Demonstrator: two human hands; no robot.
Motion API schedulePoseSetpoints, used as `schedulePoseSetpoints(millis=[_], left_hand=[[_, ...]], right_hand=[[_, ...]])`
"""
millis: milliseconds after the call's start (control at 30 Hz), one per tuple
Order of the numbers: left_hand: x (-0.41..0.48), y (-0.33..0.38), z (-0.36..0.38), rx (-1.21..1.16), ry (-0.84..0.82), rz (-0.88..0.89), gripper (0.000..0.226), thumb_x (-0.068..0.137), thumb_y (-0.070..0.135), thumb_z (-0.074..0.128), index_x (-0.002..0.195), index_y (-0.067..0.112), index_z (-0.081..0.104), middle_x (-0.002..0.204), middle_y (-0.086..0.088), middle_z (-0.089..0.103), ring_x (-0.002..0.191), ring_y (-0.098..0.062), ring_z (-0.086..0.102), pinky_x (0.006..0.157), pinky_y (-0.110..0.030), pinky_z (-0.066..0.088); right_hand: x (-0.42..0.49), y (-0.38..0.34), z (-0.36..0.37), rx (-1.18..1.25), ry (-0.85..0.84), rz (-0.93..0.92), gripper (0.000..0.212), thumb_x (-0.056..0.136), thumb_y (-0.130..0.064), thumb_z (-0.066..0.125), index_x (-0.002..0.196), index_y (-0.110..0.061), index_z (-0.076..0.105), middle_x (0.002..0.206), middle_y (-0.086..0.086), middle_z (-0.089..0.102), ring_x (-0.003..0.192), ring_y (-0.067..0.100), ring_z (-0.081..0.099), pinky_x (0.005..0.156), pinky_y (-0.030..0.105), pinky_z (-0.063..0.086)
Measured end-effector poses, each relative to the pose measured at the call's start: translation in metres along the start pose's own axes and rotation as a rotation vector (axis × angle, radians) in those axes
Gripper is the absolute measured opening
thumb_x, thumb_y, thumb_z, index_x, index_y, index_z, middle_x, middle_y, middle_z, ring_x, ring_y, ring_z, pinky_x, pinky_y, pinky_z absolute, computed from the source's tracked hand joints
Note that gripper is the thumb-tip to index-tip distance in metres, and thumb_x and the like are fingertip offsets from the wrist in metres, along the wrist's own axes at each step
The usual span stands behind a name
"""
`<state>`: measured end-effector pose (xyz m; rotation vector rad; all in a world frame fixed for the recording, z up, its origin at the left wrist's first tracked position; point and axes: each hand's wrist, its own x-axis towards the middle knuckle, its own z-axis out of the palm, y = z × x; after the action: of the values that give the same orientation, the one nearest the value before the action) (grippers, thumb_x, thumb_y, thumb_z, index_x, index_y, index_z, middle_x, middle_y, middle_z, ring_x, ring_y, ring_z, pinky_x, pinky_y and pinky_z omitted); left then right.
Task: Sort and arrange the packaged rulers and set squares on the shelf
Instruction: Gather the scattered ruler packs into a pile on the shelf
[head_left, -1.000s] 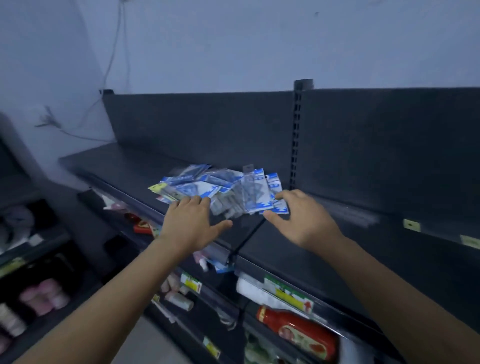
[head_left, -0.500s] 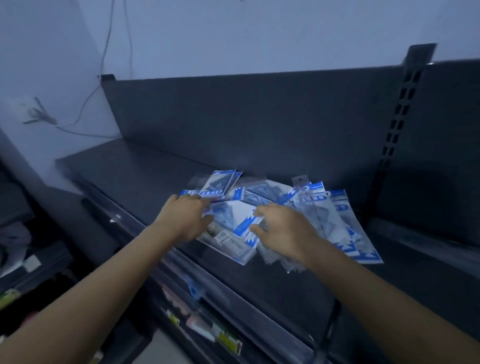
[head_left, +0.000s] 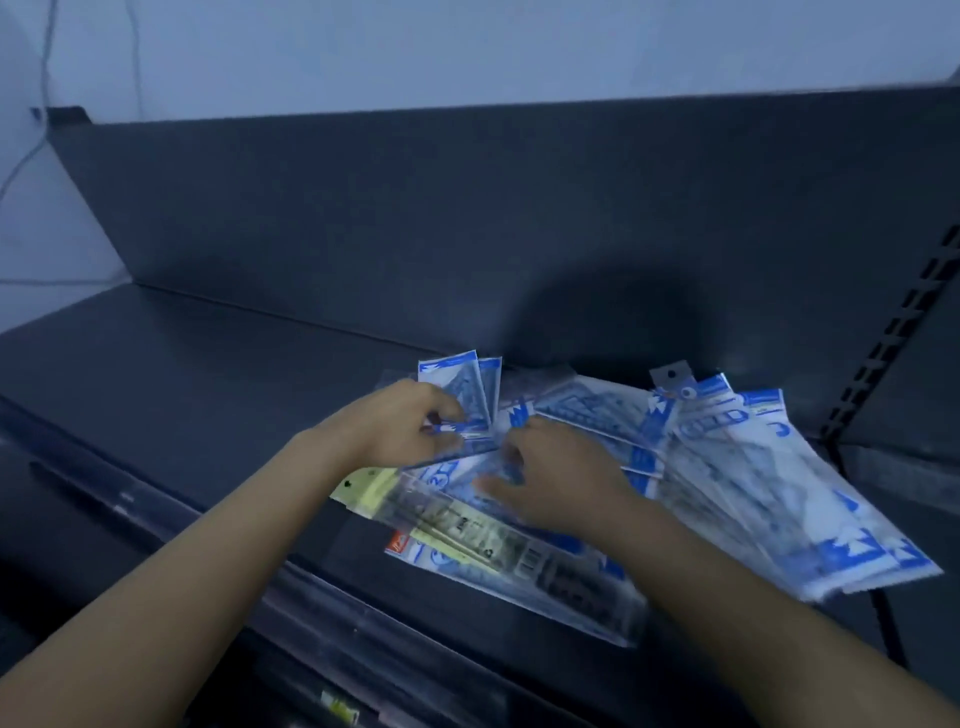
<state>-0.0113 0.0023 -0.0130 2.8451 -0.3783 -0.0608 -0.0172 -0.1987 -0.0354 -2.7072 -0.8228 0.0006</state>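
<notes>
Packaged rulers and set squares (head_left: 737, 483) lie fanned in a loose heap on the dark shelf (head_left: 197, 395), centre to right of frame. Left hand (head_left: 395, 431), fingers curled, pinches a blue-edged packet (head_left: 460, 392) at the heap's upper left. Right hand (head_left: 561, 483) rests on the heap, fingers bent; whether they grasp anything cannot be told.

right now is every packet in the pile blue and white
No, a yellow-topped packet lies at the near left edge of the pile.
</notes>
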Motion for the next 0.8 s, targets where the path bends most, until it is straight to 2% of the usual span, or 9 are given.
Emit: schedulePoseSetpoints(millis=[100, 200, 267, 333, 400, 467, 567, 667, 800], left_hand=[[0.008, -0.013, -0.013, -0.044, 0.091, 0.168, 0.014, 0.089, 0.023, 0.064, 0.088, 0.013, 0.073, 0.073, 0.000, 0.066, 0.069, -0.015, 0.060, 0.069, -0.039, 0.049], [0.012, -0.022, -0.027, -0.276, 0.088, 0.255, 0.017, 0.077, 0.026, 0.080, 0.073, 0.011, 0.074, 0.065, -0.006, 0.066, 0.058, -0.014, 0.057, 0.058, -0.033, 0.046], [0.010, -0.026, -0.032, -0.430, -0.053, 0.268, 0.023, 0.063, 0.031, 0.089, 0.063, 0.013, 0.073, 0.069, -0.008, 0.070, 0.061, -0.023, 0.061, 0.057, -0.034, 0.046], [0.008, -0.031, -0.031, -0.491, -0.244, 0.280, 0.029, 0.054, 0.039, 0.091, 0.056, 0.018, 0.071, 0.077, -0.004, 0.074, 0.071, -0.018, 0.068, 0.063, -0.031, 0.049], [0.011, -0.036, -0.029, -0.448, -0.330, 0.241, 0.047, 0.051, 0.061, 0.085, 0.055, 0.016, 0.070, 0.068, 0.000, 0.073, 0.067, -0.015, 0.069, 0.062, -0.028, 0.048], [0.019, -0.040, -0.026, -0.216, -0.212, 0.128, 0.078, 0.046, 0.091, 0.061, 0.053, 0.013, 0.059, 0.053, 0.005, 0.063, 0.053, -0.011, 0.061, 0.055, -0.027, 0.044], [0.031, -0.035, -0.016, 0.137, -0.102, -0.096, 0.083, 0.047, 0.103, 0.031, 0.058, 0.022, 0.046, 0.063, 0.009, 0.056, 0.060, -0.009, 0.054, 0.056, -0.027, 0.037], [0.040, -0.033, -0.007, 0.081, -0.261, -0.232, 0.085, 0.044, 0.102, 0.041, 0.073, 0.021, 0.048, 0.088, 0.006, 0.059, 0.080, -0.015, 0.056, 0.067, -0.029, 0.041], [0.051, -0.050, -0.011, -0.201, -0.331, -0.319, 0.080, 0.050, 0.080, 0.070, 0.099, 0.018, 0.056, 0.103, 0.003, 0.071, 0.094, -0.013, 0.062, 0.073, -0.028, 0.048]], right_hand=[[0.006, -0.009, 0.002, 0.151, 0.113, 0.157, 0.035, 0.090, -0.048, 0.053, 0.084, -0.015, 0.063, 0.086, 0.002, 0.063, 0.080, 0.021, 0.059, 0.071, 0.037, 0.049], [0.013, -0.018, 0.002, 0.301, 0.291, 0.297, 0.038, 0.094, -0.035, 0.050, 0.072, -0.005, 0.057, 0.069, 0.008, 0.060, 0.069, 0.026, 0.057, 0.068, 0.043, 0.046], [0.015, -0.023, 0.002, 0.302, 0.350, 0.390, 0.038, 0.094, -0.034, 0.050, 0.066, -0.007, 0.052, 0.064, 0.006, 0.056, 0.065, 0.025, 0.054, 0.061, 0.039, 0.041], [0.013, -0.025, 0.002, 0.270, 0.357, 0.456, 0.033, 0.093, -0.035, 0.052, 0.067, -0.015, 0.054, 0.065, -0.001, 0.059, 0.063, 0.018, 0.054, 0.055, 0.031, 0.036], [0.009, -0.027, 0.003, 0.236, 0.340, 0.511, 0.023, 0.091, -0.035, 0.054, 0.076, -0.019, 0.061, 0.075, -0.006, 0.065, 0.070, 0.015, 0.059, 0.058, 0.028, 0.042], [0.010, -0.025, 0.003, 0.161, 0.342, 0.544, 0.015, 0.090, -0.034, 0.056, 0.084, -0.022, 0.063, 0.088, -0.006, 0.066, 0.083, 0.016, 0.061, 0.070, 0.031, 0.048], [0.024, -0.014, -0.004, 0.009, 0.379, 0.506, 0.015, 0.091, -0.031, 0.056, 0.100, -0.021, 0.063, 0.106, 0.000, 0.061, 0.099, 0.021, 0.059, 0.077, 0.031, 0.046], [0.052, 0.002, -0.010, -0.076, 0.252, 0.440, 0.033, 0.095, -0.035, 0.050, 0.122, -0.017, 0.057, 0.125, 0.007, 0.055, 0.115, 0.026, 0.050, 0.092, 0.035, 0.043], [0.076, 0.017, -0.006, -0.207, -0.125, 0.399, 0.046, 0.102, -0.043, 0.029, 0.146, -0.033, 0.032, 0.158, -0.003, 0.022, 0.145, 0.019, 0.017, 0.112, 0.040, 0.015]])
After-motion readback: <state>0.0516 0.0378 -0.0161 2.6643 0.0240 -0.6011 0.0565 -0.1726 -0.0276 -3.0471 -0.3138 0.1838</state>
